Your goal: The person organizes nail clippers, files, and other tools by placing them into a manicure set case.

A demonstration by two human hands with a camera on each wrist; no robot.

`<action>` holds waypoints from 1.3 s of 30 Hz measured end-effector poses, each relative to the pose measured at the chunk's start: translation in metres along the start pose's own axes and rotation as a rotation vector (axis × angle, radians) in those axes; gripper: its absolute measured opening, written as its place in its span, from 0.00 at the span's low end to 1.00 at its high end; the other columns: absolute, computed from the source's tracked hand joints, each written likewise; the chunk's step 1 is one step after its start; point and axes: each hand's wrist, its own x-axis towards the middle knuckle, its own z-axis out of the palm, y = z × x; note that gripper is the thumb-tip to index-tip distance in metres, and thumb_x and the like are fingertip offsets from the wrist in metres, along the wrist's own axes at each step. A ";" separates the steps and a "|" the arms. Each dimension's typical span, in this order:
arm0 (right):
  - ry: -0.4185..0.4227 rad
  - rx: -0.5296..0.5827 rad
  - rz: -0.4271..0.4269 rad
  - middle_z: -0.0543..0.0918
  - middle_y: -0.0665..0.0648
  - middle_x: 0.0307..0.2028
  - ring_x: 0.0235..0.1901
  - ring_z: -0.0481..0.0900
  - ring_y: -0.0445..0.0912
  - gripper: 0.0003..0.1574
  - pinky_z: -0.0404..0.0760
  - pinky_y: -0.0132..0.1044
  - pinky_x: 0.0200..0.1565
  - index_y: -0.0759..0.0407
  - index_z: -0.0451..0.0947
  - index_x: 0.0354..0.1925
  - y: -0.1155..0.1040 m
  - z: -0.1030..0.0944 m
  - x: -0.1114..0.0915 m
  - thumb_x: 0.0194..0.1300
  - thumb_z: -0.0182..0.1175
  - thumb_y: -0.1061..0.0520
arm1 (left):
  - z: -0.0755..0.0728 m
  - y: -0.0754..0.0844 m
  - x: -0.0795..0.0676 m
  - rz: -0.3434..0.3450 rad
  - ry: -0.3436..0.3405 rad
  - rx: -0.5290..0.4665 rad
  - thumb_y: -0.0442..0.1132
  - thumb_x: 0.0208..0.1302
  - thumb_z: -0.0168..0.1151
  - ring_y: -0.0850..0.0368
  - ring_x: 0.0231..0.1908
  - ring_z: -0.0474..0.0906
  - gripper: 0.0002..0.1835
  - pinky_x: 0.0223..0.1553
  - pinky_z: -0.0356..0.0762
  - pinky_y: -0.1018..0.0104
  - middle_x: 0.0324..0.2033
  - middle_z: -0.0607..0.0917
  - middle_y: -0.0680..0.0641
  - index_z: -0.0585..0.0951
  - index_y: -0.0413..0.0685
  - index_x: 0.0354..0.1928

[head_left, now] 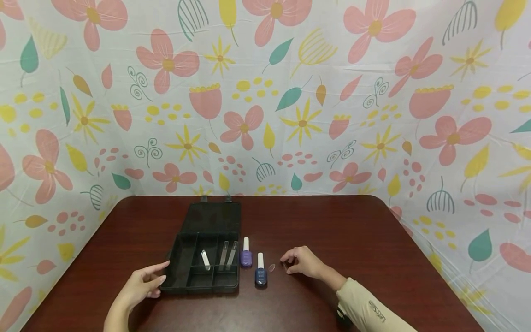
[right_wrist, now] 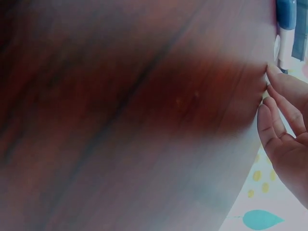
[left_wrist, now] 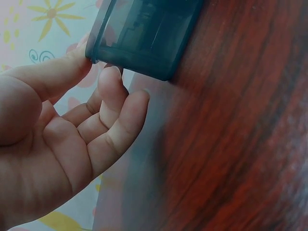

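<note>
At the left, a black compartment box [head_left: 174, 276] lies with its lid [head_left: 211, 217] folded back. My left hand [head_left: 141, 283] touches the outside of its near left corner, fingers loosely bent; the left wrist view shows the hand [left_wrist: 72, 120] against the box wall [left_wrist: 149, 53]. Inside the box are a nail clipper [head_left: 205, 259] and two nail files [head_left: 232, 254]. My right hand [head_left: 304, 263] is low over the table, thumb and fingers seeming to pinch a small clear piece [head_left: 285, 266]. A clear oval piece [head_left: 271, 267] lies just left of it.
A purple nail polish bottle [head_left: 246, 258] and a dark blue nail polish bottle [head_left: 261, 275], both white-capped, are between the box and my right hand. A flowered cloth [head_left: 249, 138] hangs behind and beside the dark wooden table [head_left: 332, 221].
</note>
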 end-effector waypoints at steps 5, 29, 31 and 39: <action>-0.006 0.005 0.008 0.81 0.52 0.30 0.30 0.75 0.43 0.18 0.75 0.27 0.28 0.64 0.81 0.37 -0.001 0.000 0.000 0.42 0.69 0.68 | 0.000 0.000 0.000 -0.010 -0.001 0.001 0.35 0.60 0.57 0.56 0.20 0.73 0.28 0.28 0.78 0.61 0.21 0.70 0.48 0.62 0.31 0.61; -0.007 0.024 -0.046 0.80 0.53 0.27 0.28 0.77 0.40 0.09 0.77 0.30 0.29 0.64 0.81 0.31 -0.003 0.001 -0.001 0.46 0.67 0.69 | -0.001 -0.001 0.000 -0.005 -0.011 0.009 0.35 0.61 0.56 0.55 0.21 0.73 0.28 0.29 0.78 0.60 0.21 0.70 0.48 0.62 0.31 0.61; -0.008 0.057 -0.030 0.81 0.53 0.26 0.27 0.78 0.39 0.09 0.76 0.28 0.28 0.65 0.81 0.30 -0.004 0.002 0.000 0.46 0.66 0.70 | -0.001 -0.001 0.000 -0.001 -0.011 0.009 0.35 0.61 0.56 0.55 0.21 0.73 0.28 0.29 0.78 0.60 0.21 0.70 0.48 0.62 0.31 0.61; 0.027 0.220 0.048 0.82 0.57 0.21 0.21 0.79 0.42 0.07 0.77 0.31 0.22 0.68 0.79 0.26 -0.006 0.003 0.003 0.44 0.66 0.73 | -0.001 -0.001 0.000 0.004 -0.013 -0.006 0.35 0.61 0.57 0.56 0.20 0.73 0.29 0.28 0.78 0.60 0.21 0.70 0.48 0.62 0.31 0.61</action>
